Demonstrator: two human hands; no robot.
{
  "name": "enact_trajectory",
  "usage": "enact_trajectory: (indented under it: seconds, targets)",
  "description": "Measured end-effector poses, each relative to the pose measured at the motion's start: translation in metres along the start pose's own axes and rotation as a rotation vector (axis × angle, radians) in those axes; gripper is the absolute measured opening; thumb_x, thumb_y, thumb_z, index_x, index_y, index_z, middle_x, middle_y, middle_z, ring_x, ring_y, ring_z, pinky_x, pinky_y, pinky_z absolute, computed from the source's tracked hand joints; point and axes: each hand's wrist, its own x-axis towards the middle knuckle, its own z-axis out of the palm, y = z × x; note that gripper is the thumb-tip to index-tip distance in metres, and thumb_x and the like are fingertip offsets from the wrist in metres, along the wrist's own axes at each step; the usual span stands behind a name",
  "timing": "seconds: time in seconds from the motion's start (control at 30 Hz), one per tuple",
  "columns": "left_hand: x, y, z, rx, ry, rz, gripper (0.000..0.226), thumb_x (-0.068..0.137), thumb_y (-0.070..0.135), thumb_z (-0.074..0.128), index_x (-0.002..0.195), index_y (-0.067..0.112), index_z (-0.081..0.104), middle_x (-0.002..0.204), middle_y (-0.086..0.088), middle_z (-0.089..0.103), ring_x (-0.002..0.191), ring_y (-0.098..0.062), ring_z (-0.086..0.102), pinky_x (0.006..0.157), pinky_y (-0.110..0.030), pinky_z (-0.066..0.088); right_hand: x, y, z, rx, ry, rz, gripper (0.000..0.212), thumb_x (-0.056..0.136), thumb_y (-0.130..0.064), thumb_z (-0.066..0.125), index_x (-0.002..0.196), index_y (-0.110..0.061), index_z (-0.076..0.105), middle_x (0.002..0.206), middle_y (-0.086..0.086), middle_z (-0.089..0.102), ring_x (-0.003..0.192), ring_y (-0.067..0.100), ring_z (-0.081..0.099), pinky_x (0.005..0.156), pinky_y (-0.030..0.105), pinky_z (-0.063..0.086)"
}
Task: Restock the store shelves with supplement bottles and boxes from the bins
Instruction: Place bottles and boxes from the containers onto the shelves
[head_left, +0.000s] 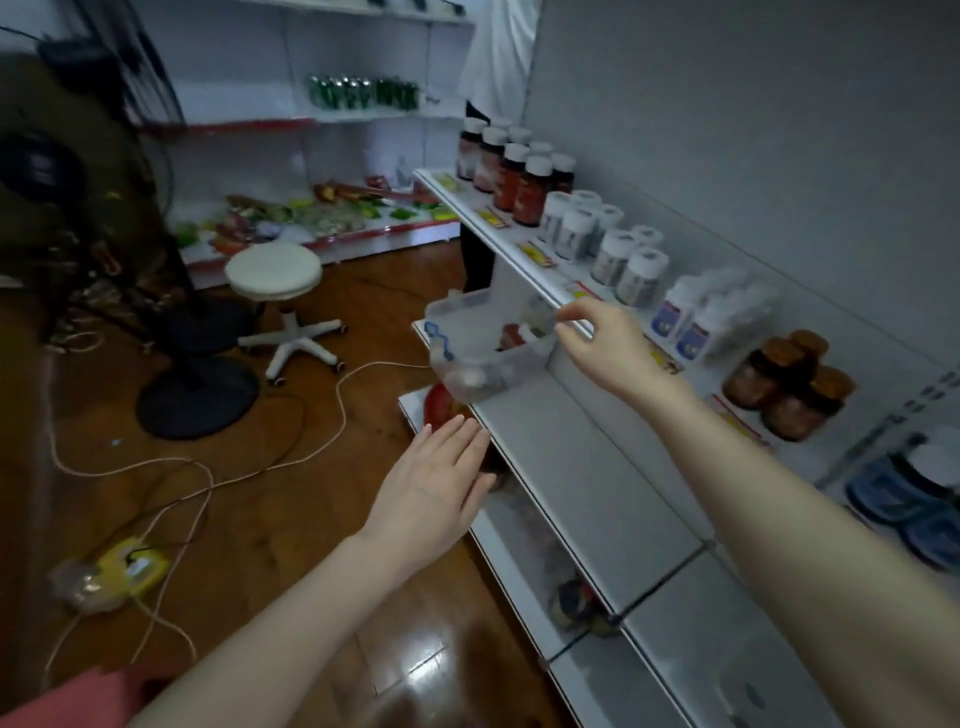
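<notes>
Head view: the right hand's (597, 348) fingers (574, 314) are curled narrow, thumb and forefinger near the far rim of the clear bin (483, 338); whether they pinch it is unclear. The left hand (434, 488) is flat, fingers spread, below the bin, touching nothing. The bin sits tilted on the middle shelf's (587, 467) end, with blurred items inside. Bottles (519, 171) stand in rows on the shelf above.

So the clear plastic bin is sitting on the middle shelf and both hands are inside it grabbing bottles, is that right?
Not quite. The head view shows the clear plastic bin on the middle shelf, but neither hand is inside: the right hand pinches its rim, and the left hand hangs open below, touching nothing.
</notes>
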Motion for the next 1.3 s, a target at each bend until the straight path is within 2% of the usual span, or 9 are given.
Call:
enact_trajectory:
  seconds: [0.3, 0.5, 0.7, 0.77, 0.83, 0.93, 1.1, 1.23, 1.3]
  targets:
    - [0.062, -0.132, 0.033, 0.025, -0.125, -0.158, 0.051, 0.088, 0.042, 0.032, 0.114, 0.014, 0.066, 0.114, -0.003, 0.067, 0.108, -0.018, 0.062, 0.095, -0.033, 0.036, 0.111, -0.012, 0.131, 0.05, -0.147, -0.013, 0.025, 0.089, -0.016, 0.055, 0.11, -0.004, 0.062, 0.106, 0.012, 0.065, 0.101, 0.024, 0.058, 0.076, 0.019, 0.033]
    - [0.137, -0.211, 0.069, 0.008, -0.243, -0.149, 0.052, 0.088, 0.041, 0.032, 0.113, 0.012, 0.067, 0.112, -0.006, 0.068, 0.106, -0.02, 0.064, 0.094, -0.033, 0.037, 0.193, 0.017, 0.202, 0.064, -0.241, 0.095, 0.029, 0.091, -0.017, 0.054, 0.115, -0.003, 0.06, 0.117, 0.012, 0.062, 0.111, 0.024, 0.055, 0.09, 0.028, 0.04]
    - [0.197, -0.273, 0.096, -0.067, -0.31, -0.115, 0.05, 0.088, 0.04, 0.035, 0.114, 0.009, 0.066, 0.112, -0.008, 0.068, 0.107, -0.022, 0.063, 0.095, -0.034, 0.034, 0.259, 0.041, 0.238, 0.055, -0.295, 0.241, 0.031, 0.09, -0.018, 0.055, 0.117, -0.004, 0.058, 0.118, 0.012, 0.061, 0.111, 0.025, 0.056, 0.093, 0.032, 0.043]
    - [0.216, -0.29, 0.106, -0.1, -0.322, -0.13, 0.048, 0.092, 0.039, 0.038, 0.123, 0.009, 0.06, 0.123, -0.009, 0.062, 0.118, -0.022, 0.055, 0.101, -0.033, 0.027, 0.271, 0.05, 0.249, 0.044, -0.307, 0.304, 0.031, 0.09, -0.018, 0.054, 0.117, -0.003, 0.058, 0.118, 0.012, 0.061, 0.11, 0.026, 0.056, 0.087, 0.026, 0.041]
    - [0.235, -0.312, 0.121, -0.146, -0.34, -0.088, 0.048, 0.098, 0.037, 0.035, 0.139, 0.012, 0.041, 0.144, -0.006, 0.042, 0.136, -0.018, 0.034, 0.109, -0.027, 0.009, 0.279, 0.06, 0.26, 0.035, -0.305, 0.38, 0.03, 0.089, -0.015, 0.055, 0.115, -0.001, 0.059, 0.116, 0.014, 0.062, 0.108, 0.026, 0.056, 0.08, 0.019, 0.036]
    - [0.267, -0.343, 0.152, -0.22, -0.364, -0.017, 0.058, 0.095, 0.043, 0.021, 0.145, 0.015, 0.029, 0.151, -0.002, 0.029, 0.141, -0.014, 0.02, 0.106, -0.021, -0.003, 0.286, 0.073, 0.275, 0.018, -0.265, 0.505, 0.027, 0.088, -0.01, 0.057, 0.112, 0.002, 0.06, 0.114, 0.017, 0.062, 0.108, 0.029, 0.056, 0.074, 0.017, 0.031]
    - [0.318, -0.384, 0.207, -0.284, -0.437, 0.031, 0.065, 0.087, 0.046, 0.025, 0.133, 0.006, 0.049, 0.138, -0.012, 0.049, 0.132, -0.025, 0.041, 0.106, -0.028, 0.013, 0.291, 0.088, 0.302, 0.007, -0.205, 0.708, 0.03, 0.09, -0.013, 0.057, 0.115, 0.004, 0.057, 0.115, 0.021, 0.061, 0.109, 0.032, 0.055, 0.081, 0.028, 0.037]
    - [0.354, -0.394, 0.253, -0.257, -0.451, 0.169, 0.055, 0.085, 0.037, 0.035, 0.113, 0.0, 0.064, 0.115, -0.017, 0.065, 0.109, -0.03, 0.061, 0.095, -0.042, 0.04, 0.293, 0.107, 0.324, 0.005, -0.18, 0.797, 0.026, 0.088, -0.008, 0.058, 0.108, 0.007, 0.058, 0.109, 0.023, 0.061, 0.103, 0.034, 0.056, 0.081, 0.027, 0.038]
    - [0.369, -0.393, 0.276, -0.273, -0.441, 0.22, 0.047, 0.084, 0.031, 0.046, 0.111, -0.002, 0.065, 0.113, -0.019, 0.065, 0.107, -0.032, 0.062, 0.09, -0.046, 0.045, 0.294, 0.123, 0.335, -0.038, -0.194, 0.821, 0.03, 0.088, -0.012, 0.059, 0.113, 0.004, 0.057, 0.112, 0.02, 0.061, 0.105, 0.032, 0.055, 0.083, 0.027, 0.038]
